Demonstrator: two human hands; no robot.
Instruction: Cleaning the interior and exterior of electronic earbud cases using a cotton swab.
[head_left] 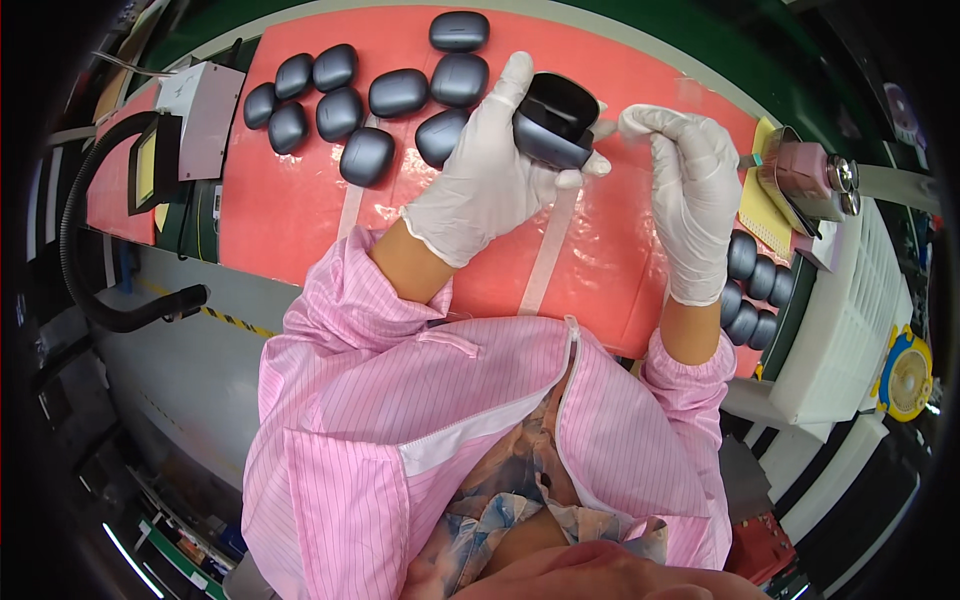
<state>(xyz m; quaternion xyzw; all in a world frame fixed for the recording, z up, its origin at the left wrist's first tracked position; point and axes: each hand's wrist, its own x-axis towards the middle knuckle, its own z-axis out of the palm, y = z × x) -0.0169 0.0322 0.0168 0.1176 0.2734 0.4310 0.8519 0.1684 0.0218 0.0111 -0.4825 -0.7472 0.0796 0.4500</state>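
Observation:
My left hand (482,180), in a white glove, is wrapped round a dark blue-grey earbud charging case (552,143). The case's lid is raised, and its black inside faces up. To the right of it, apart from the case, my gloved right hand (690,180) is closed, with thumb and fingertips pressed together. Whatever those fingertips hold, if anything, I cannot make out. Several closed cases of the same kind (398,93) lie on the pink mat (600,250), beyond and to the left of my left hand.
More closed cases (760,277) stand grouped at the right edge. Behind them are a yellow pad (765,215) and a pinkish bottle with a metal top (805,168). At the left stand a pale box (203,110) and a black flexible hose (75,225).

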